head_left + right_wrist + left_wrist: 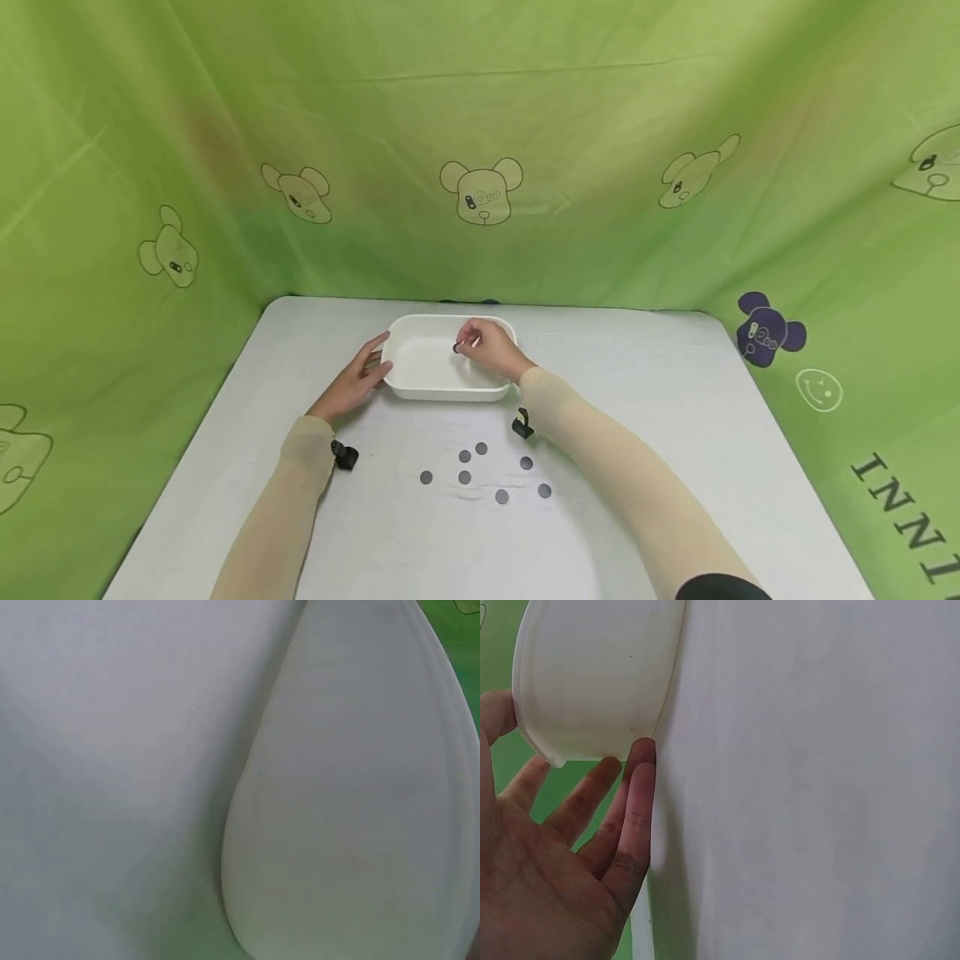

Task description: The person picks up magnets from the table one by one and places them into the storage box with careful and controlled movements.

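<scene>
Near the back of the table is a white plastic tray (423,350), a shallow oblong with rounded corners. My left hand (356,385) rests against its left end, fingers fairly straight. In the left wrist view the fingertips (641,754) touch the tray's outer wall (600,682) and the thumb lies at the rim. Over the tray's inside, my right hand (491,348) pinches a small dark disc (456,347) between thumb and fingers. The right wrist view has only the tray's outer side (345,795); that hand is almost wholly outside it.
Several flat grey discs (465,477) lie scattered on the white tablecloth (390,533) in front of the tray, between my forearms. A green curtain (480,258) with bear-head prints hangs behind the table and along both sides.
</scene>
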